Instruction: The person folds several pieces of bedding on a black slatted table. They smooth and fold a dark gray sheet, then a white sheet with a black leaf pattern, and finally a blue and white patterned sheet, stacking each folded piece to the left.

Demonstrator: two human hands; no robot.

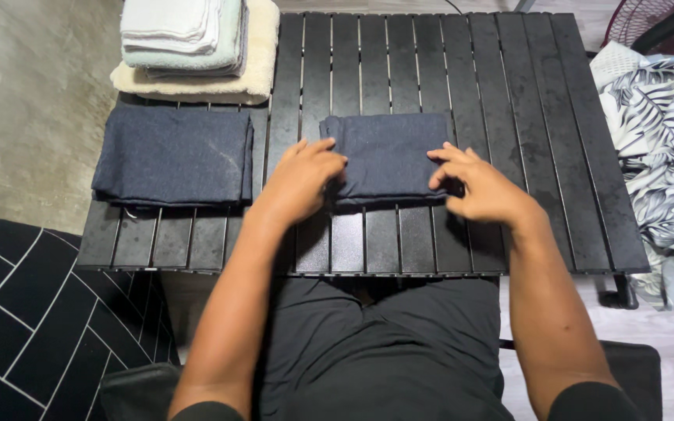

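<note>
- Leftmost, at the far left corner of the black slatted metal table, sits a stack of folded towels, white on pale green on cream; just nearer on the same table lies a larger folded dark navy cloth, untouched.
- Next, the left hand rests palm-down with fingers loosely spread, its fingertips pressing the left edge of the small folded dark navy cloth rectangle, which lies near the middle of the table, toward its near edge.
- That small folded cloth looks soft, limp and light, with a slightly fuzzy weave that should not slip; it seems likely to sag or unfold if lifted by one corner, so the two short side edges, pinched through all layers, look like the best places to take hold.
- Then the right hand is half-curled, fingertips pinching or pressing the cloth's right near corner; neither hand is clenched.
- Right of the table lies a white and grey leaf-patterned fabric.
</note>
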